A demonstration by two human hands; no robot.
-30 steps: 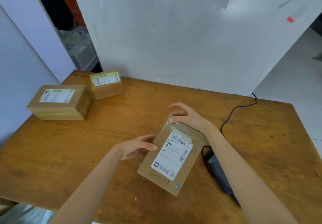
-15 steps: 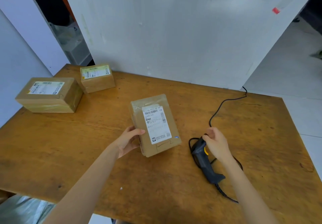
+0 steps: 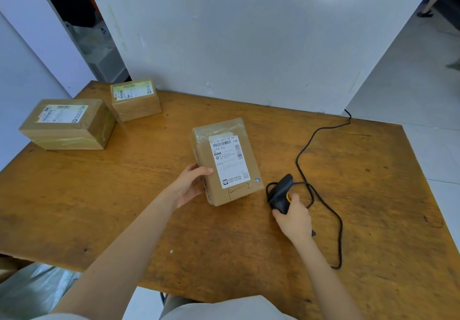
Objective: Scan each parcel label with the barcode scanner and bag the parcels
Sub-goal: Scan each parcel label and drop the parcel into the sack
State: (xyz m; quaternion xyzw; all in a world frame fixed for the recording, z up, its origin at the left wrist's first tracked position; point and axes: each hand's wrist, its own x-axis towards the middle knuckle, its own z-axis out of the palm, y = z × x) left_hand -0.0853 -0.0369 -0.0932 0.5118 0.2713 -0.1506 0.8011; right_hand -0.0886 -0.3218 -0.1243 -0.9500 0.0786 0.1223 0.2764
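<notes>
1. Now you are at the scanning step: your left hand (image 3: pixel 190 183) grips the parcel (image 3: pixel 225 161) at its left edge, label (image 3: pixel 229 161) up, flat on the wooden table (image 3: pixel 124 207).
2. Your right hand (image 3: pixel 293 217) is wrapped around the black barcode scanner (image 3: pixel 280 193), just right of the parcel.
3. Next, I judge, aim it at the label's barcode; taped cardboard, glossy wrinkles.

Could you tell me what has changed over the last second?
The right hand let go of the parcel and took hold of the scanner, raising it. The parcel went from held up to set on the table. The left hand stayed on it; the two far boxes stayed put.
</notes>
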